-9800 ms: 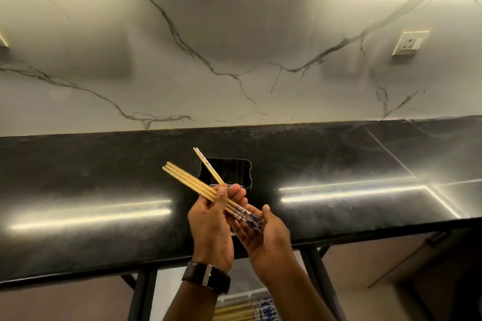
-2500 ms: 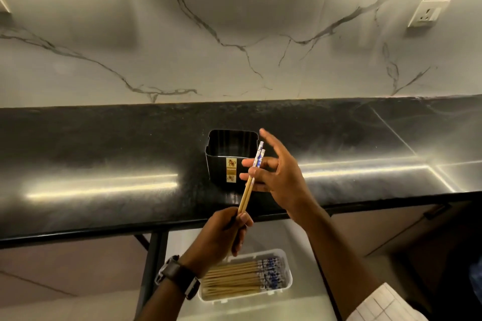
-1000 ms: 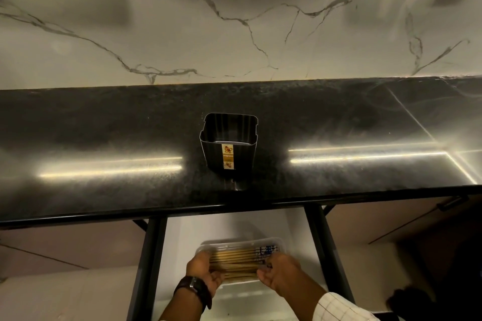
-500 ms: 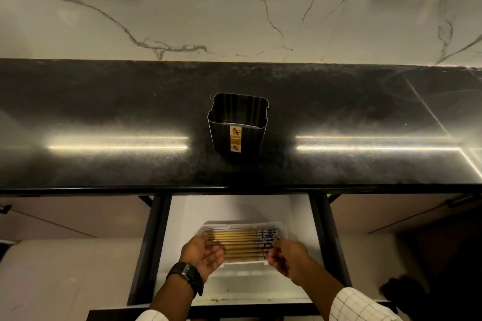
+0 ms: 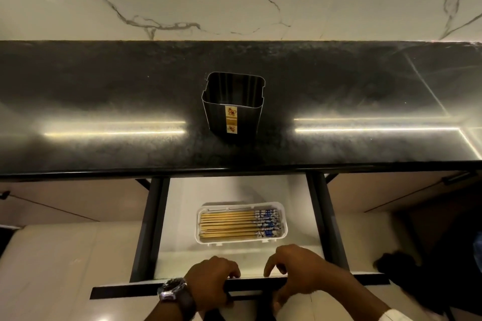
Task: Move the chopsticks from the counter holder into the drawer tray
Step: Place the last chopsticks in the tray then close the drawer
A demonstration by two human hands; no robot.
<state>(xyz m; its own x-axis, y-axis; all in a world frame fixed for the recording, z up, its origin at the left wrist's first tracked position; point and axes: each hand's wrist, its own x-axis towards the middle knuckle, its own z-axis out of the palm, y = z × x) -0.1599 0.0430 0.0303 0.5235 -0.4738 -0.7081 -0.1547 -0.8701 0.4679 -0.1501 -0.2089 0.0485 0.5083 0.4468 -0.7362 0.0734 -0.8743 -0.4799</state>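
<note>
we've got both hands, left point(image 5: 211, 284) and right point(image 5: 294, 272), gripping the drawer front point(image 5: 245, 284). chopsticks point(image 5: 240, 224) lie flat in the tray point(image 5: 283, 219); holder point(image 5: 233, 104) upright on the tabletop point(image 5: 104, 101).

Black stone counter point(image 5: 104, 101), glossy w/ light-strip reflections; black holder point(image 5: 233, 105) upright at centre. At 6 o'clock below it, open drawer point(image 5: 180, 195), pale floor; white tray point(image 5: 241, 241) of chopsticks point(image 5: 229, 225) lies mid-drawer.

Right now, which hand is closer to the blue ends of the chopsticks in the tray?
Right. The right hand sits just below the blue ends; the left hand is below and off toward the plain wooden ends.
</note>
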